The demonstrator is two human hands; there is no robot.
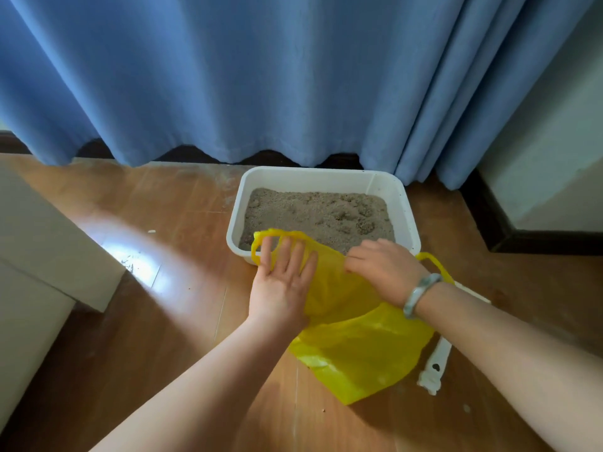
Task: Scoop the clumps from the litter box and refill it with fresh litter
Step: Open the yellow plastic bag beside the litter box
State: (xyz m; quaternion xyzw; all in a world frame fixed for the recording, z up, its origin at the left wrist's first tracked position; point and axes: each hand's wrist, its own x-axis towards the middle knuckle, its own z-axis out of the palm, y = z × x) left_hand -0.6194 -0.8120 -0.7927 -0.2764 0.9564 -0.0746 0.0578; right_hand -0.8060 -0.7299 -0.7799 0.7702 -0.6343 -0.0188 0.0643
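Two hands work a yellow bag (359,350) just in front of the litter box (313,174), at its near rim. Left hand (282,282): palm turned up, fingers (287,256) straight and slightly spread, lying against the bag's mouth beside one handle loop, which overlaps the box's near-left corner. Right hand (385,270): fingers curled, pinching the opposite edge of the mouth (pale bracelet (421,295) on that wrist). The rest of the bag lies flat on the wood floor (169,223), bottom end pointing away from the box.

The box sits on the floor, its far side close under the blue curtain (261,76). Grey litter (293,210) fills it. The lumpy patches (352,216) in the box's right half are probably clumps, can't confirm. The white scoop (435,367) lies front-right of the box, partly under the bag, with only the handle end showing.

Step, as I judge it: opening the bag to take waste. Scooping is not begun, and no fresh litter is in view.

To do it well:
- Slide the flat left fingers between the two layers while the right pinch pulls the other layer away.
- Keep the mouth low and touching the box's near rim so nothing spills onto the floor.
- Fold the edge outward so it stays open.
- Free the scoop from under the bag before loading.
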